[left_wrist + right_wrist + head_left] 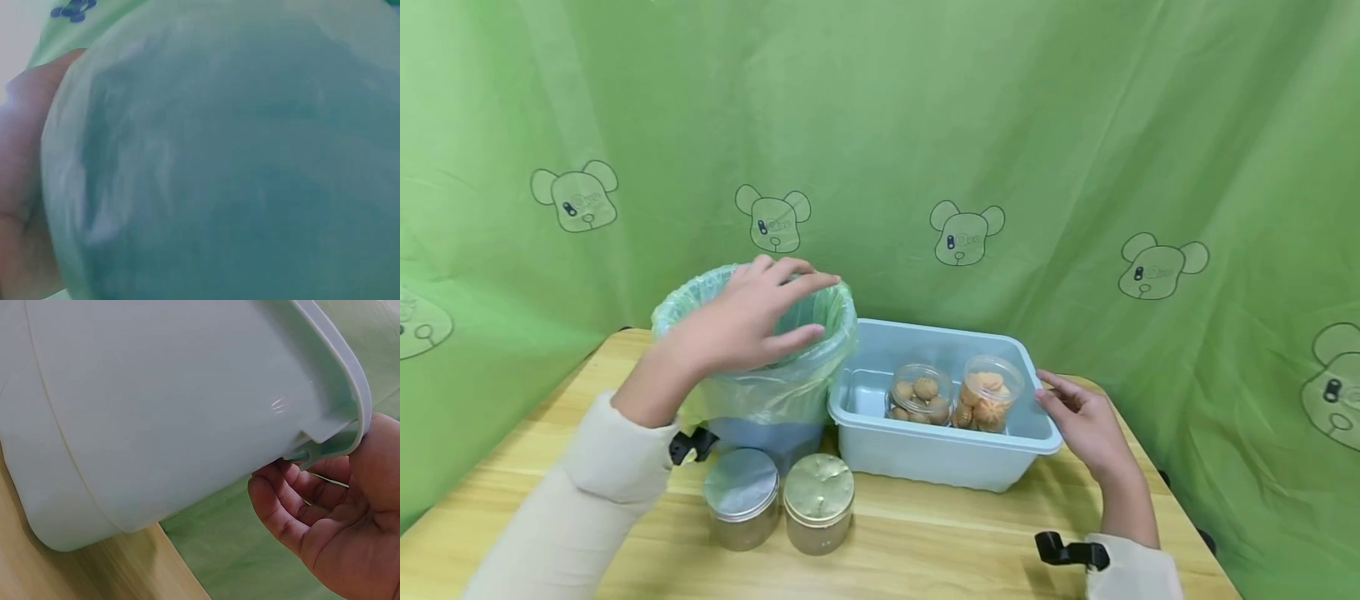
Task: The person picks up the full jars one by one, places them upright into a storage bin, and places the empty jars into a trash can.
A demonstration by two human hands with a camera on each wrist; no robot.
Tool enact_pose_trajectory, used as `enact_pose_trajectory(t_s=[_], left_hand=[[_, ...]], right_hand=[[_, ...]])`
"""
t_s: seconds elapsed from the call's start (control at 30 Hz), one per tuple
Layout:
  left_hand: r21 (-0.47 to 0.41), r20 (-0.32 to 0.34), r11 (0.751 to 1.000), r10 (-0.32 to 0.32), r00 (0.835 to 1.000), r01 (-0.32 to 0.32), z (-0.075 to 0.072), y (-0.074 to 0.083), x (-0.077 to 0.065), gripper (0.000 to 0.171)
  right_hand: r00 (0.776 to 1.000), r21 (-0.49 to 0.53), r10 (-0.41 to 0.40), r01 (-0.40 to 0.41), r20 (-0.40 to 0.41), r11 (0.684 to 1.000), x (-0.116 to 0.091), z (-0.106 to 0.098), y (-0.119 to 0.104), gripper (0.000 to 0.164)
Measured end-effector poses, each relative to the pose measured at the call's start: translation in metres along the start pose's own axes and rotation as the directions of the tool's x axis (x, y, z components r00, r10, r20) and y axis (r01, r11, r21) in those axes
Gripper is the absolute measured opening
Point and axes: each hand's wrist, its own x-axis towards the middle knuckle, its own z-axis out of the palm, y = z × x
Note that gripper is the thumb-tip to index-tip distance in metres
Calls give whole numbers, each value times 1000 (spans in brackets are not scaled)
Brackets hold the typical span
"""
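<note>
My left hand (741,321) is above the mouth of a bin (760,433) lined with a translucent green plastic bag (775,387). Its fingers are extended and hold nothing visible. The bag fills most of the left wrist view, with part of the hand (31,169) at the left edge. At the right end of a light blue plastic basin (925,454), my right hand (1090,425) grips the rim. The right wrist view shows its fingers (278,506) curled below the rim. Inside the basin are a clear jar of round brown cookies (917,404) and a clear jar of ridged cookies (985,404).
In front of the bin, a jar with a silver foil top (741,492) stands beside one with a gold foil top (820,496). All sit on a wooden table (910,542). A green curtain (880,125) printed with bear heads hangs behind.
</note>
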Motion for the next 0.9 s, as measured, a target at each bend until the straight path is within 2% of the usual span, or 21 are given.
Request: enact_pose_trajectory(t_s=[0.3, 0.53, 0.73, 0.9], left_hand=[[-38, -29, 996, -85, 996, 84, -4, -24, -26, 58], [-121, -86, 977, -185, 979, 174, -4, -45, -49, 59], [-223, -160, 944, -281, 946, 242, -2, -60, -67, 59], [-331, -224, 894, -384, 896, 301, -1, -66, -83, 58]], right_hand=[[999, -23, -22, 21, -29, 1000, 0, -2, 2, 55], [1000, -17, -9, 8, -19, 1000, 1, -1, 0, 56], [1000, -29, 10, -11, -20, 1000, 1, -1, -1, 57], [1000, -25, 9, -10, -22, 1000, 1, 0, 3, 57]])
